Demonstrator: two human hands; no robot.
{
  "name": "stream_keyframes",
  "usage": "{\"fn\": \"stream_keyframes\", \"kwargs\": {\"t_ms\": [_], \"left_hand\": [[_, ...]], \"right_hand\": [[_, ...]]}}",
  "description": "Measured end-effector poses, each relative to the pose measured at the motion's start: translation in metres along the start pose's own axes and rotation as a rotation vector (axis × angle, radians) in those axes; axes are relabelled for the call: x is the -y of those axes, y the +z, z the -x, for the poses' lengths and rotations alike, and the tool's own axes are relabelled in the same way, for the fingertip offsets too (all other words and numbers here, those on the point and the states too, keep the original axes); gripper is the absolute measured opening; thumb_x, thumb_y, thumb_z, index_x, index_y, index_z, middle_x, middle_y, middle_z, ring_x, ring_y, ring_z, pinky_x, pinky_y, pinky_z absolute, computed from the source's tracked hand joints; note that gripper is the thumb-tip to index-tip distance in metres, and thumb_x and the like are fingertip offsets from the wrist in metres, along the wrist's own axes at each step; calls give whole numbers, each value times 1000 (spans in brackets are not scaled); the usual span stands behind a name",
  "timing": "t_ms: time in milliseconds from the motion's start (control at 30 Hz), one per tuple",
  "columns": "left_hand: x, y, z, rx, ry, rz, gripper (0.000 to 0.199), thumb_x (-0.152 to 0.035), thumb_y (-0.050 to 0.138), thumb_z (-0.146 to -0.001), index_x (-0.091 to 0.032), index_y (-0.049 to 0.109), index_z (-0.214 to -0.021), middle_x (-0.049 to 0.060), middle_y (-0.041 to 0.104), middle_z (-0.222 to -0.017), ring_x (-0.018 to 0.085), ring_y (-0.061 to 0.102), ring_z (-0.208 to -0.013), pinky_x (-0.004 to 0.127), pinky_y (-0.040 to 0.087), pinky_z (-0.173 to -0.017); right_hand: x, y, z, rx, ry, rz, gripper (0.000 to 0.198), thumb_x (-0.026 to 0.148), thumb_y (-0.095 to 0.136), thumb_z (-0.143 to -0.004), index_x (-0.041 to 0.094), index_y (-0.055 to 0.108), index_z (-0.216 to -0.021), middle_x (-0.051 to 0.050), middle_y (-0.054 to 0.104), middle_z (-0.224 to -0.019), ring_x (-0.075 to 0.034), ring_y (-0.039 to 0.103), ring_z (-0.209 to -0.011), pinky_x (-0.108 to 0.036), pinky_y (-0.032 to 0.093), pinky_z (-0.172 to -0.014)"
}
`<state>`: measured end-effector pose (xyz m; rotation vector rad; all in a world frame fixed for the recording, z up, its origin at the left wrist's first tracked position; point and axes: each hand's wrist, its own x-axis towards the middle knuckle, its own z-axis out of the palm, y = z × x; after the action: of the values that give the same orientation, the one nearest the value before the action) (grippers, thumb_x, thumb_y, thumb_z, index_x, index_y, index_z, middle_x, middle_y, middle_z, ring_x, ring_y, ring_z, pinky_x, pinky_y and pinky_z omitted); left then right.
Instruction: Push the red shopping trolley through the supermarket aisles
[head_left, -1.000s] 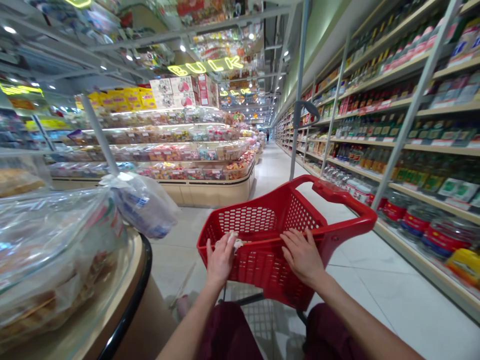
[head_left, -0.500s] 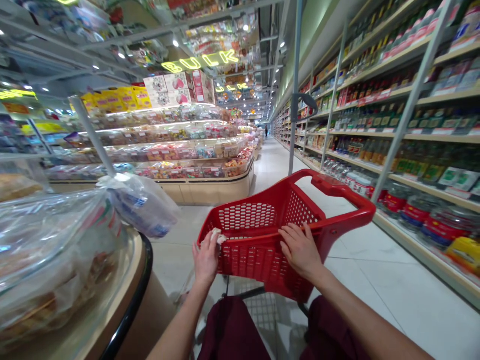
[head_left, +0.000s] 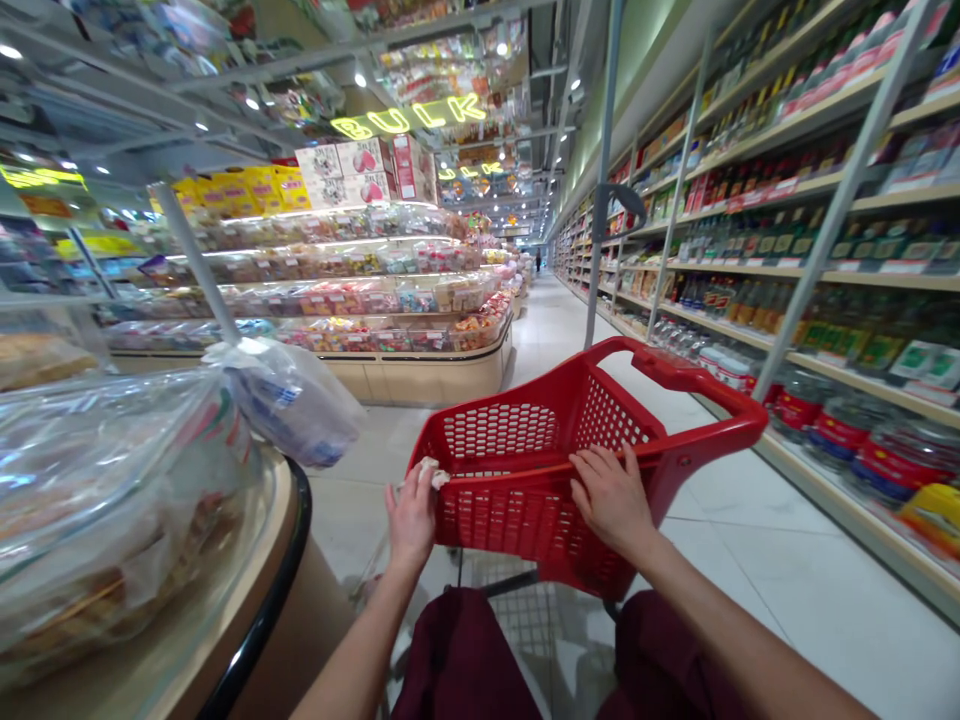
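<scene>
Clock directions taken from the centre of the view.

Item: shopping cart (head_left: 506, 515), red plastic, perforated walls, at five o'clock; handle raised towards three; standing on pale floor tiles (head_left: 727, 570).

Item: left hand (head_left: 414, 510), seven o'clock, at the cart's left end; fingers closed around a white wad (head_left: 433, 474), crumpled, cloth or tissue (cannot tell which), against the rim.

Item: right hand (head_left: 613, 495), four o'clock; fingers long and slightly parted, laid across the near rim of the cart.

Item: tabletop (head_left: 266, 515), beige, rounded, black-edged, between eight and nine o'clock; bears a clear cover (head_left: 97, 450) over foodstuffs, details blurred.

Item: plastic bag (head_left: 300, 405), translucent, nine o'clock, beside a slanted grey post (head_left: 196, 265).

Item: tiered display (head_left: 412, 380), packaged goods, ten o'clock; boxes (head_left: 365, 172) on top.

Item: sign, "BULK" (head_left: 411, 117), yellow, lit, eleven o'clock.

Item: shelving (head_left: 885, 283), bottles and jars, two to three o'clock.
</scene>
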<state>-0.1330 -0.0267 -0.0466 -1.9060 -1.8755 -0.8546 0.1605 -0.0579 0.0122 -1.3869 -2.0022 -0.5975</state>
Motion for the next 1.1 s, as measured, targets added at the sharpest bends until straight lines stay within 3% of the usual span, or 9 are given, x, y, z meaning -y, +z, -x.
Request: {"fn": "stream_keyframes", "kwargs": {"t_ms": [200, 300, 433, 500, 667, 833, 967, 1033, 1100], "left_hand": [[-77, 0, -2, 51, 375, 113, 49, -7, 31, -80, -24, 36, -126, 8, 43, -131, 16, 38, -121, 45, 18, -104], [-66, 0, -3, 53, 368, 109, 49, -8, 32, -80, -25, 35, -127, 8, 44, -130, 16, 40, -119, 48, 16, -104], [-16, 6, -2, -74, 42, 22, 43, -10, 33, -80, -21, 45, -120, 12, 49, -125, 21, 47, -112, 52, 20, -101], [-13, 9, -1, -117, -5, 8, 42, -10, 33, -80, -18, 46, -119, 14, 49, -125, 22, 46, -114, 51, 23, -100], [-51, 8, -1, -41, 324, 68, 45, -8, 33, -80, -21, 42, -122, 9, 44, -130, 17, 40, -119, 44, 23, -102], [-83, 4, -5, -58, 247, 96, 41, -9, 33, -81, -19, 45, -119, 12, 49, -125, 19, 45, -115, 49, 24, -101], [-122, 0, -8, 6, 427, 171, 45, -11, 34, -82, -20, 36, -126, 10, 42, -132, 17, 36, -122, 45, 27, -101], [-123, -1, -8, 32, 472, 184, 47, -11, 34, -82, -21, 32, -128, 9, 41, -133, 16, 34, -123, 44, 26, -102], [-108, 0, -8, 29, 408, 163, 46, -9, 33, -81, -21, 35, -126, 10, 44, -130, 17, 39, -120, 47, 25, -101]], "right_hand": [[32, 13, -10, 170, -60, -45, 35, 25, 44, -79, 14, 56, -110, -10, 58, -113, -23, 47, -108, -46, 15, -102], [45, 20, -17, 262, -82, -91, 36, 26, 44, -79, 15, 54, -111, -9, 58, -112, -22, 48, -105, -47, 13, -102], [54, 24, -17, 277, -79, -119, 40, 27, 44, -80, 13, 50, -116, -10, 54, -117, -22, 44, -110, -45, 13, -103], [55, 25, -17, 259, -82, -129, 40, 27, 43, -80, 13, 50, -117, -10, 54, -118, -22, 43, -111, -45, 13, -103], [35, 17, -24, 216, -53, -82, 32, 26, 43, -80, 16, 56, -107, -9, 60, -108, -22, 48, -103, -48, 11, -102], [13, 4, -21, 150, 18, -11, 32, 28, 43, -79, 15, 58, -104, -9, 61, -106, -24, 47, -106, -50, 8, -102], [10, 0, -13, 144, 6, 0, 34, 28, 44, -78, 15, 57, -106, -9, 60, -109, -24, 46, -108, -49, 8, -102], [0, -6, -12, 132, 26, 30, 33, 26, 43, -78, 15, 57, -105, -9, 60, -109, -25, 45, -108, -50, 9, -102], [-16, -14, -12, 101, 72, 71, 32, 25, 43, -78, 15, 58, -104, -9, 61, -108, -25, 45, -109, -52, 8, -101]]}}
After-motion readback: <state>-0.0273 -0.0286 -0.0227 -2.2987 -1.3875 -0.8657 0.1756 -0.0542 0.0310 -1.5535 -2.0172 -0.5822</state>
